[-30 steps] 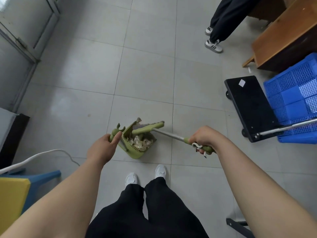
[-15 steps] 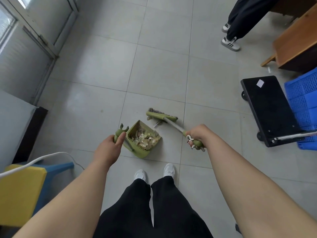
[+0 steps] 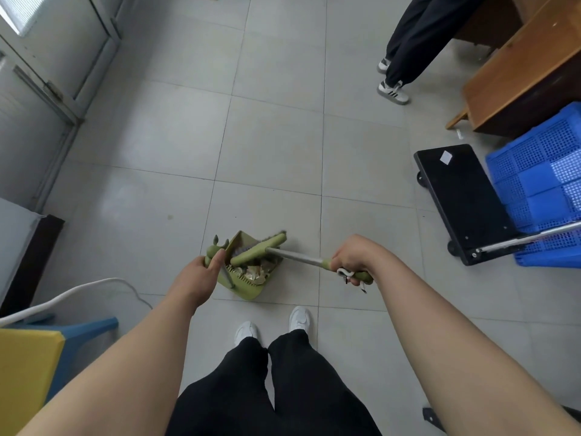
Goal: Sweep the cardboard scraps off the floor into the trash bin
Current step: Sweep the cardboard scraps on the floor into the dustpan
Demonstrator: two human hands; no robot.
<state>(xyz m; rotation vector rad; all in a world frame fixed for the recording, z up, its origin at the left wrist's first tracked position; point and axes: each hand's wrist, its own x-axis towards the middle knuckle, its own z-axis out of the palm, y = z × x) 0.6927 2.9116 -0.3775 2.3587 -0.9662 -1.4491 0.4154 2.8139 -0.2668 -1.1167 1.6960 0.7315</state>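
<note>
A green dustpan (image 3: 248, 289) stands on the grey tiled floor just ahead of my feet, with several brown cardboard scraps (image 3: 256, 272) lying inside it. My left hand (image 3: 201, 276) grips the top of the dustpan's upright handle (image 3: 211, 257). My right hand (image 3: 353, 258) is closed around the green grip of a broom with a metal shaft (image 3: 295, 254). The green broom head (image 3: 258, 252) lies across the dustpan's open mouth, over the scraps. No trash bin is in view.
A black wheeled cart (image 3: 462, 199) and a blue plastic crate (image 3: 540, 184) stand to the right, a wooden desk (image 3: 518, 67) behind them. Another person's legs (image 3: 405, 42) are at the far right. A yellow and blue stool (image 3: 31, 366) and white cable (image 3: 72, 292) lie left.
The broom head has swung back from the floor beyond the dustpan and now lies across the pan's mouth. My left hand still holds the dustpan handle.
</note>
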